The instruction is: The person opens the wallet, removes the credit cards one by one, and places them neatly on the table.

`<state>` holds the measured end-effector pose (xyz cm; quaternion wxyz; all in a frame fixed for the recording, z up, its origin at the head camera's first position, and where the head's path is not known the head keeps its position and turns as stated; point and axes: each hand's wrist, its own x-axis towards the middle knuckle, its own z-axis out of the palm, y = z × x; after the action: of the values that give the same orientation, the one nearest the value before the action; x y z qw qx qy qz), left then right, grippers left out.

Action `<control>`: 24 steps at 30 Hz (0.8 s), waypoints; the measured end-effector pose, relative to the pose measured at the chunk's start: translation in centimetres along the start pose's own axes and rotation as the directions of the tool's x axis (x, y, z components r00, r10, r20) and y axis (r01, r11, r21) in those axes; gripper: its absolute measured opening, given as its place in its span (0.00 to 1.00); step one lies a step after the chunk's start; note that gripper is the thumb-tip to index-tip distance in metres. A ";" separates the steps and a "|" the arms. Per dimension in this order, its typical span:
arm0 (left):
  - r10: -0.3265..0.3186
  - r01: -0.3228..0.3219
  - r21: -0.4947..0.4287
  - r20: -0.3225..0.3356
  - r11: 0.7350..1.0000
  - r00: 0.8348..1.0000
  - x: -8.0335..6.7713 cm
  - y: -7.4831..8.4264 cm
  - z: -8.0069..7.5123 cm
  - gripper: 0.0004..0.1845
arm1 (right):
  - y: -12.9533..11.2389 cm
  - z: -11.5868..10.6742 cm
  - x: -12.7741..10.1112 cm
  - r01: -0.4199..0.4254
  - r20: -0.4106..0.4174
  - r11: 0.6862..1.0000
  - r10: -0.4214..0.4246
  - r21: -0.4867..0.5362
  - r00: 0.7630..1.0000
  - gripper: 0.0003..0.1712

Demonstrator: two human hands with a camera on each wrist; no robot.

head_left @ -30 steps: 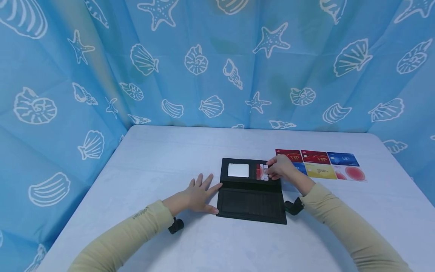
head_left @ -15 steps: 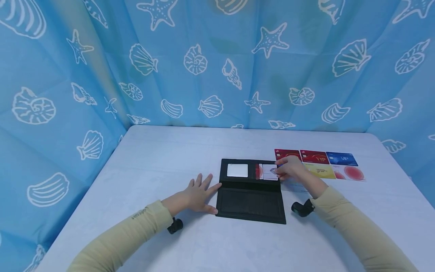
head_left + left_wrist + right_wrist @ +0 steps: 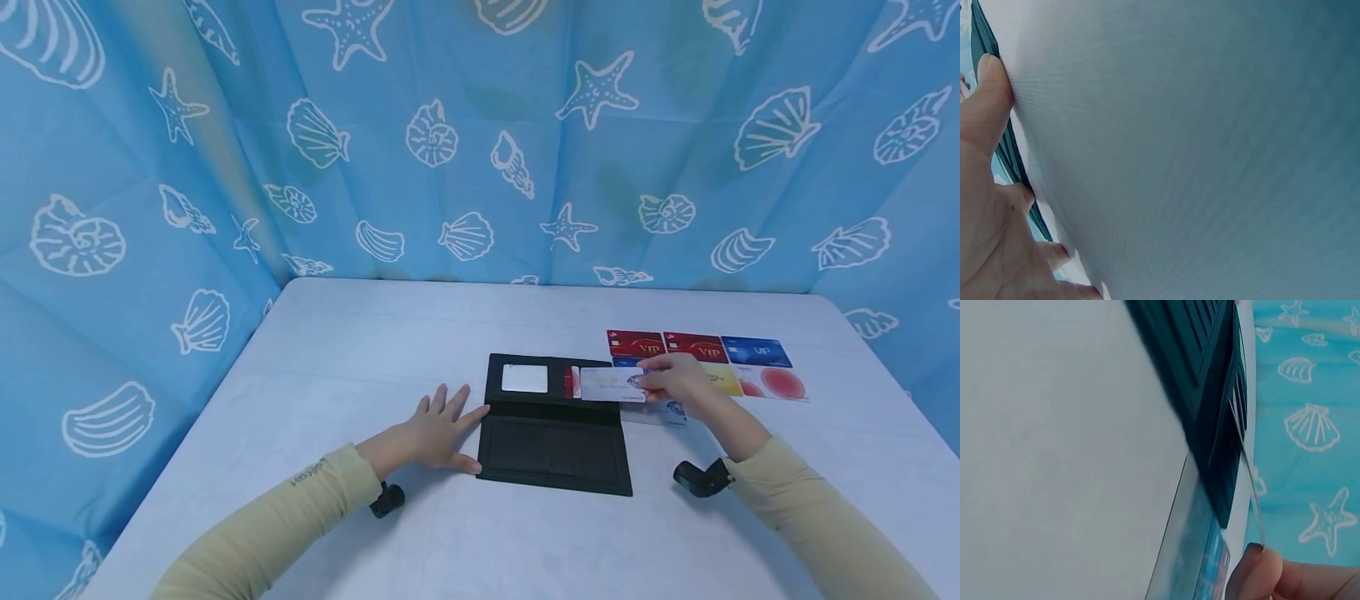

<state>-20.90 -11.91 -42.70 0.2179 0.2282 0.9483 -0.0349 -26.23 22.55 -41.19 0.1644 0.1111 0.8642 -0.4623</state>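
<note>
A black wallet (image 3: 555,454) lies spread flat on the table, with a white window (image 3: 524,378) and card slots on its far half. My right hand (image 3: 678,385) pinches the right end of a whitish card (image 3: 609,384), which sticks out past the wallet's right side while its left end stays at the slots. Edge-on and slightly bowed, the same card (image 3: 1254,487) shows in the right wrist view. Red cards (image 3: 572,382) peek out to its left. With fingers spread, my left hand (image 3: 435,432) rests on the table, thumb and index fingertip at the wallet's left edge.
Right of the wallet, several cards lie in rows: red ones (image 3: 694,344), a blue one (image 3: 756,351), a gold one (image 3: 723,379) and one with a red circle (image 3: 780,383). A pale card (image 3: 647,414) lies partly under my right hand. A blue shell-print curtain (image 3: 465,167) hangs behind the table.
My right hand has moved right, drawing the whitish card farther out of the wallet slot. The left hand has stayed at the wallet's left edge.
</note>
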 end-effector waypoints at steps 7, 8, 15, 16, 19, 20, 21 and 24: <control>0.003 -0.003 0.022 -0.002 1.000 1.000 0.0 0.1 -0.1 0.48 | 1.8 -1.4 -0.5 0.013 -0.006 1.000 -0.013 0.006 1.000 0.28; 0.005 -0.005 0.020 -0.002 1.000 1.000 0.0 0.1 0.0 0.48 | 2.0 -1.6 -0.6 0.015 -0.004 1.000 -0.015 0.018 1.000 0.28; 0.005 -0.005 0.023 -0.004 1.000 1.000 0.2 0.0 0.2 0.48 | 3.0 -2.8 -1.2 0.005 0.024 0.998 -0.006 0.066 1.000 0.31; 0.003 -0.003 0.026 -0.003 1.000 1.000 0.2 0.0 0.2 0.48 | 3.1 -3.0 -1.3 0.006 0.032 0.998 -0.008 0.067 0.999 0.31; -0.002 0.002 0.029 -0.002 1.000 1.000 0.2 0.0 0.2 0.49 | 3.7 -3.5 -1.4 0.017 0.048 0.998 -0.020 0.058 0.999 0.31; -0.003 0.003 0.031 -0.003 1.000 1.000 0.3 0.0 0.2 0.49 | 3.9 -3.8 -1.4 0.022 0.052 0.998 -0.025 0.059 0.998 0.31; -0.004 0.004 0.031 -0.004 1.000 1.000 0.3 0.0 0.2 0.49 | 4.0 -4.0 -1.5 0.027 0.055 0.998 -0.030 0.059 0.998 0.31; -0.005 0.005 0.031 -0.007 1.000 1.000 0.4 0.0 0.3 0.49 | 4.6 -4.7 -1.6 0.029 0.064 0.998 -0.033 0.063 0.997 0.32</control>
<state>-21.08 -11.82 -43.10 0.2108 0.2295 0.9489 -0.0492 -24.01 28.92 -41.59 0.1819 0.0876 0.8453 -0.4947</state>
